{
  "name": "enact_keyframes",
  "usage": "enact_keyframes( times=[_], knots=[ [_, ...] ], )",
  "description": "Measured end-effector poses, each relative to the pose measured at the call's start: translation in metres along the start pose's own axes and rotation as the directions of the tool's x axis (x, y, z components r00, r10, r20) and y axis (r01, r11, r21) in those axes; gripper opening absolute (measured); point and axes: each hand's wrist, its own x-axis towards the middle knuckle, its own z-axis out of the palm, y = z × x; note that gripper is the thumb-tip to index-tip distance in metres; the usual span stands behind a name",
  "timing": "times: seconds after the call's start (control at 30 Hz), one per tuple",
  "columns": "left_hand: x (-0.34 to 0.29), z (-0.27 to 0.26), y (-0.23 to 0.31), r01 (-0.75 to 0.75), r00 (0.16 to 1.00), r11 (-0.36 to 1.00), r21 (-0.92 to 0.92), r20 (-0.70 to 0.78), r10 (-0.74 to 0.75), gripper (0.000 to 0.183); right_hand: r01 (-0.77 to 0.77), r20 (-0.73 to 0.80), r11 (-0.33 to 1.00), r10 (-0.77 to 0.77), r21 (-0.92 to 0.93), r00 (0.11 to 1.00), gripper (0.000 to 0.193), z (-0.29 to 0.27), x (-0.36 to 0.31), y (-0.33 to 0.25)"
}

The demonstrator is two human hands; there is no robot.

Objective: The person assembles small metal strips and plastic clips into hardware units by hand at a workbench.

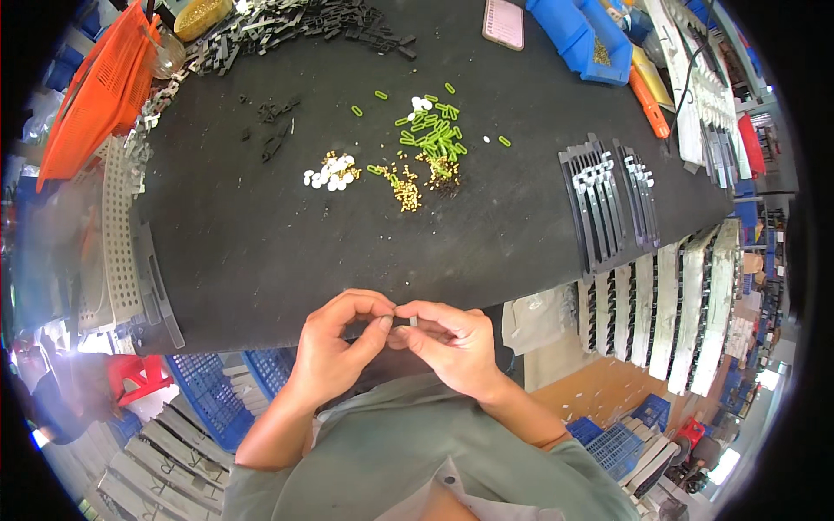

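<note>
At the near edge of the black table point(261, 260), my left hand point(334, 343) and my right hand point(456, 347) meet with their fingertips pinched. A small pale piece point(413, 321) shows at the right thumb and fingers; its kind is too small to tell. What the left fingertips pinch is hidden. Beyond the hands lie loose small parts: white round pieces point(332, 178), brass-coloured bits point(407, 195) and a heap of green oval rings point(430, 135). Dark small parts point(276, 122) are scattered to their left.
Black strips with white clips point(595, 200) lie at the right edge. Dark metal pieces point(304, 30) are heaped at the far left, near an orange basket point(100, 95). A phone point(504, 23), a blue bin point(586, 43) and an orange-handled tool point(647, 104) lie at the far right.
</note>
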Motion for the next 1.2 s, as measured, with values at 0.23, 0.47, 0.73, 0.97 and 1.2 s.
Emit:
enact_keyframes(
  times=[0.23, 0.47, 0.73, 0.97, 1.2],
  knots=[
    [0.019, -0.015, 0.011, 0.179, 0.971, 0.978, -0.11, 0.179, -0.158, 0.009, 0.055, 0.041, 0.971, -0.047, -0.231, 0.998, 0.024, -0.006, -0.003, -0.008],
    [0.039, 0.001, 0.013, 0.324, 0.937, 0.858, -0.398, 0.259, -0.234, 0.016, -0.013, -0.073, 0.996, 0.019, 0.084, 0.997, 0.022, -0.031, 0.006, -0.008],
    [0.098, 0.019, 0.012, -0.078, 0.928, 0.698, 0.711, -0.205, 0.313, 0.015, 0.192, -0.344, 0.981, -0.19, -0.03, 0.92, 0.015, -0.065, 0.054, -0.019],
    [0.117, 0.027, 0.009, -0.113, 0.909, 0.499, 0.859, -0.113, 0.401, 0.009, 0.219, -0.279, 0.975, -0.204, 0.025, 0.938, 0.019, -0.071, 0.054, -0.004],
    [0.124, 0.022, 0.012, -0.274, 0.9, 0.326, 0.905, 0.121, 0.418, 0.015, 0.304, -0.215, 0.951, -0.287, 0.051, 0.934, 0.021, -0.079, 0.051, 0.0]
  ],
)
